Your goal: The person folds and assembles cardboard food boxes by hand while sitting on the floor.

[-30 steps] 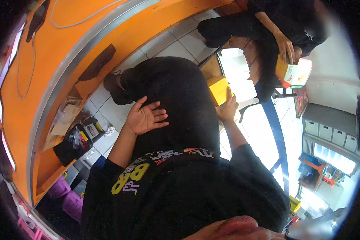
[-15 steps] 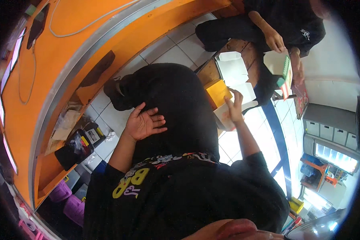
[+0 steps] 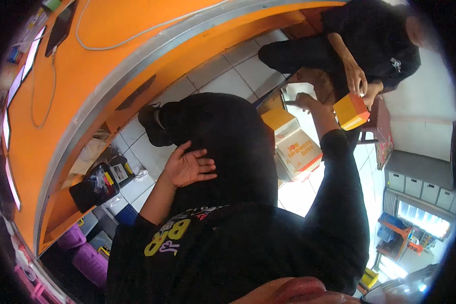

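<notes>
My left hand (image 3: 192, 166) lies palm up over my dark-clothed leg, fingers spread and nothing in it. My right arm reaches forward, and my right hand (image 3: 305, 103) is at a white carton (image 3: 300, 92), its fingers bent against the inner face; the fingertips are partly hard to make out. Close to that forearm, on my side, is a yellow box (image 3: 278, 118). Next to it a printed carton (image 3: 301, 152) with a red lower edge leans beside my leg. Across from me, a co-worker's hands (image 3: 358, 83) hold a yellow and red carton (image 3: 350, 112).
An orange counter (image 3: 111, 61) with a metal edge curves along the left, bearing a phone (image 3: 62, 28) and a white cable (image 3: 96, 48). Below it are a black container (image 3: 93, 190) and purple baskets (image 3: 89, 261). The floor is tiled (image 3: 233, 81).
My right hand has left the yellow box and moved forward to the white carton. The printed carton's face now shows. The co-worker's carton has turned, showing yellow and red. My left hand stays open.
</notes>
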Action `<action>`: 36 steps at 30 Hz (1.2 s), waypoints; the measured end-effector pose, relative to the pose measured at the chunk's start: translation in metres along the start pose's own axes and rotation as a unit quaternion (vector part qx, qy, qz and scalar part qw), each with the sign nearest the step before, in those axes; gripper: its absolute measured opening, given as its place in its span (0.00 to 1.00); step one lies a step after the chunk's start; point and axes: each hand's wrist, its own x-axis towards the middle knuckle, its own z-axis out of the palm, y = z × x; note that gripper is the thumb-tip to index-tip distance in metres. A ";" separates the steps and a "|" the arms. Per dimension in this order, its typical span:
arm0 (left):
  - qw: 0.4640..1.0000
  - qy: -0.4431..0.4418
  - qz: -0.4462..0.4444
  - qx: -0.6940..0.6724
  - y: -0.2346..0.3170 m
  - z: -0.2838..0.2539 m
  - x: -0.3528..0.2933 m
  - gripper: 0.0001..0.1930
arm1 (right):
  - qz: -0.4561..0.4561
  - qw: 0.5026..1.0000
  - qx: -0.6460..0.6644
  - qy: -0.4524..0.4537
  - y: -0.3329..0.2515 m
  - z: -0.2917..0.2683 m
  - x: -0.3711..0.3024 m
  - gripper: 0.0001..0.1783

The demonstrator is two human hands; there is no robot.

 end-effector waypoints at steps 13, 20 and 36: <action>0.998 0.026 -0.041 -0.033 0.008 0.005 0.019 0.30 | -0.206 0.922 0.018 0.326 0.073 0.061 0.015 0.10; 0.999 0.022 -0.023 -0.021 0.004 0.007 0.015 0.30 | -0.139 0.848 0.131 0.494 0.059 0.032 -0.074 0.07; 0.999 0.041 0.007 0.030 -0.011 0.010 -0.003 0.26 | -0.144 0.851 -0.023 0.504 0.083 0.045 -0.088 0.10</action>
